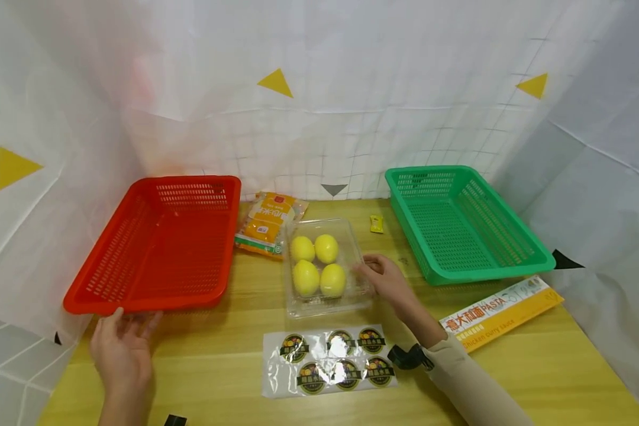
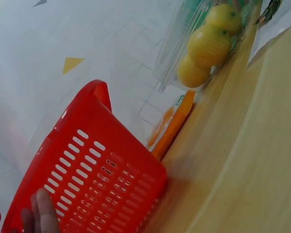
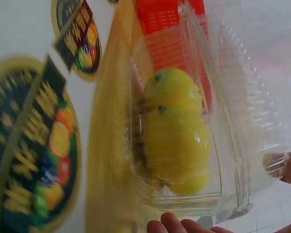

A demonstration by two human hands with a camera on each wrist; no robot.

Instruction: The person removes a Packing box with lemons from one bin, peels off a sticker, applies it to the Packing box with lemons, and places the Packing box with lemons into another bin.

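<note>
Here, left hand (image 1: 121, 358): well left of the clear box (image 1: 325, 307), thumb over the front rim of the red basket (image 1: 189, 304), fingers outside; cannot tell whether it grips.
Right hand (image 1: 390, 283): at the box's right side, thumb touching its lid (image 3: 252, 104), fingers relaxed, apart from the thumb.
Box: between both hands, beside the right, four yellow fruits (image 1: 306, 278) inside.

In head view we record a green basket (image 1: 449, 236) at three o'clock, pasta box (image 1: 500, 315) at four, yellow triangle (image 1: 535, 86) at two.
</note>
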